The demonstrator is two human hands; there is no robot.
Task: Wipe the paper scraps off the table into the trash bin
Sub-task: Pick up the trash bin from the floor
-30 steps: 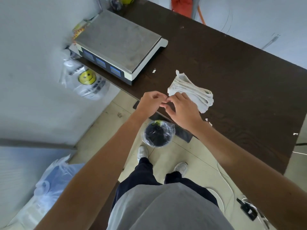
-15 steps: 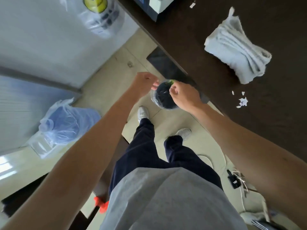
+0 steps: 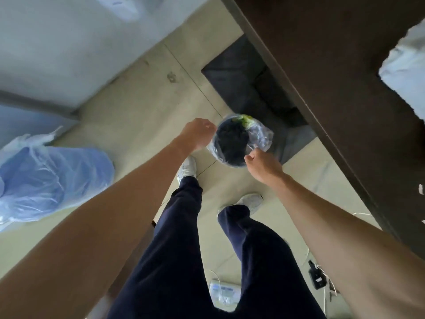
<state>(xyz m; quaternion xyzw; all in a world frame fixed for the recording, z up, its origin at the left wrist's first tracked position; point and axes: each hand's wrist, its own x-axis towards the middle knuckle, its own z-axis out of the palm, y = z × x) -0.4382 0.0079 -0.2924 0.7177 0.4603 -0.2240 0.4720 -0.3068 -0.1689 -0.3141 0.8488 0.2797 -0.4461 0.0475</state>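
Bin on the floor, just off the table's near-left edge, round, dark inside, lined with a clear bag that folds out over the rim; something yellow-green at its far rim, too blurred to name. Left hand at the bin's left rim, fingers curled inward, fingertips at the bag's edge; cannot tell whether they pinch it or hold anything. Right hand at the near-right rim, back of hand up, fingers curled under and touching the bag; grip hidden, cannot tell if pinching. Both forearms reach down and forward from the near corners. Below the hands: dark trousers, two white shoes, left one just near of the bin, right one further near and right. Table fills the upper right, dark brown top, edge running diagonally. On it at the far right, a white cloth, partly cut by the frame; nearer, at the right border, a small white scrap. Dark mat on the floor under the table's edge, behind the bin. Pale tiled floor. Far left, a bulging blue plastic sack against a grey wall. Near right on the floor, a black gadget with thin white cables.
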